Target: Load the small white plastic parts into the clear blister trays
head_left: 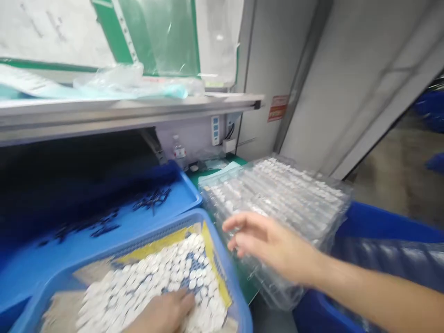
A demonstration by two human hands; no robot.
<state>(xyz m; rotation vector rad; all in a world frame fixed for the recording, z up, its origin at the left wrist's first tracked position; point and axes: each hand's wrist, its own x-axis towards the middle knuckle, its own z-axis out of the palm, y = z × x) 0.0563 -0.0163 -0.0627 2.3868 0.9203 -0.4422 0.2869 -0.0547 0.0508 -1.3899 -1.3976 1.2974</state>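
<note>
My left hand (168,311) reaches down into a blue basket (222,252), its fingers among many small round white pieces (149,277). The fingertips are hidden, so I cannot tell whether they grip any. To the right, my right hand (258,238) is held over the near left part of a stack of clear plastic trays (277,199). Its fingers are bent with a gap between thumb and forefinger, and nothing shows in them, though motion blurs them a little. Rows of small white pieces fill parts of the top tray.
Behind the basket, a blue bin (152,222) holds thin black parts (152,199). A shelf (138,108) with plastic bags crosses above. A bottle (179,149) and power strip (215,130) are at the back. Another blue bin (374,217) with clear trays (391,259) stands right.
</note>
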